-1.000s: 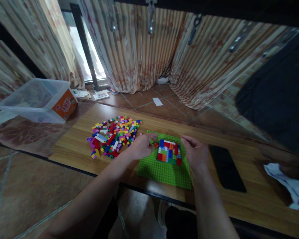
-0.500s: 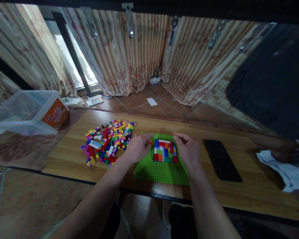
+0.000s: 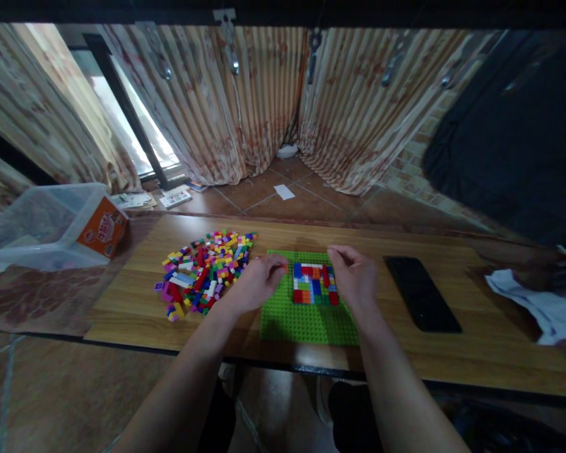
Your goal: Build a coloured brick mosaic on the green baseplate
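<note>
A green studded baseplate point(image 3: 306, 327) lies on the wooden table, bearing a flat, roughly square patch of colored toy bricks point(image 3: 316, 286). Over the plate's left side is my left hand point(image 3: 260, 280), its fingertips closed on a small orange-red brick point(image 3: 283, 267). My right hand point(image 3: 356, 274) is at the upper right of the plate, beside the patch, with thumb and forefinger pinched together. Whatever those fingers hold, if anything, is too small to make out. Left of my left hand spreads a heap of loose toy bricks point(image 3: 200, 274) in many colors.
A black phone point(image 3: 422, 294) lies right of the baseplate, with crumpled white paper point(image 3: 538, 305) farther right. At the far left stands a clear plastic box point(image 3: 42, 217) with an orange label. Striped curtains point(image 3: 264, 107) hang beyond the table point(image 3: 136, 302).
The camera view has shifted slightly. My left fingers have closed more around the small brick, which showed more plainly before. My right hand stays pinched near the plate's upper right.
</note>
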Demonstrator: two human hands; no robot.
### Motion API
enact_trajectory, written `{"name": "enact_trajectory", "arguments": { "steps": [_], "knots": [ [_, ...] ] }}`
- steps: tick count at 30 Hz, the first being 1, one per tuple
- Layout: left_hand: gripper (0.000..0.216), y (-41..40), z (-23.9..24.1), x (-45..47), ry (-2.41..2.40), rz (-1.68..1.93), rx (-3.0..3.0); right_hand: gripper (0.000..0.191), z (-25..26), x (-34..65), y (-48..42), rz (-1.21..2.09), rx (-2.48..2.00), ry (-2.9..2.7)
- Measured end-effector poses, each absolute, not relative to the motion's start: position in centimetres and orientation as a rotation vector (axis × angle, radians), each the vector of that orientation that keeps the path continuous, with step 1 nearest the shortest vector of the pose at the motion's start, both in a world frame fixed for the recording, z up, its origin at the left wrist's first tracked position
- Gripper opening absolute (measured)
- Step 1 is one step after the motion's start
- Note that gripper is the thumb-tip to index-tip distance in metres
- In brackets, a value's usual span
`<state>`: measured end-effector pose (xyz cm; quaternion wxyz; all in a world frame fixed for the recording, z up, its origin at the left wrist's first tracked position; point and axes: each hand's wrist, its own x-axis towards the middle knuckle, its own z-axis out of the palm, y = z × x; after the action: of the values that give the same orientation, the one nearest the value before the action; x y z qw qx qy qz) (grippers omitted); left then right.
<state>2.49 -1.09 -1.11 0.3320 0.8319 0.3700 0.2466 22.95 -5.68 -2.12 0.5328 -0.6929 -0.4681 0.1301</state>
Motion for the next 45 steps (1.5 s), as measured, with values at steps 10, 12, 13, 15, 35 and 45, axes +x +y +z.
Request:
{"name": "enact_trajectory", "arguments": {
  "steps": [10,12,13,15,35,45],
  "knots": [
    [0.020,-0.8,-2.1,2.2,0.858,0.720,1.879,0.018,-1.4,21.8,-6.1,0.340,-1.492,-1.321],
    [0.020,-0.6,-2.0,2.0,0.856,0.744,1.821,0.018,-1.3,21.5,-6.3,0.332,-1.499,-1.384],
    [0.020,-0.5,-1.9,1.9,0.869,0.753,1.820,0.018,-1.4,21.5,-6.3,0.326,-1.505,-1.404],
    [0.020,-0.2,-1.6,1.3,0.922,0.765,1.885,0.019,-1.6,21.4,-6.3,0.306,-1.517,-1.426],
    [0.021,-0.5,-0.6,-3.7,1.403,0.597,2.347,0.017,-3.5,13.8,-5.6,0.275,-1.281,-1.859],
    [0.026,0.7,0.0,-10.7,1.870,0.823,1.846,0.018,-3.9,11.8,-5.3,0.269,-1.249,-1.825]
  ]
}}
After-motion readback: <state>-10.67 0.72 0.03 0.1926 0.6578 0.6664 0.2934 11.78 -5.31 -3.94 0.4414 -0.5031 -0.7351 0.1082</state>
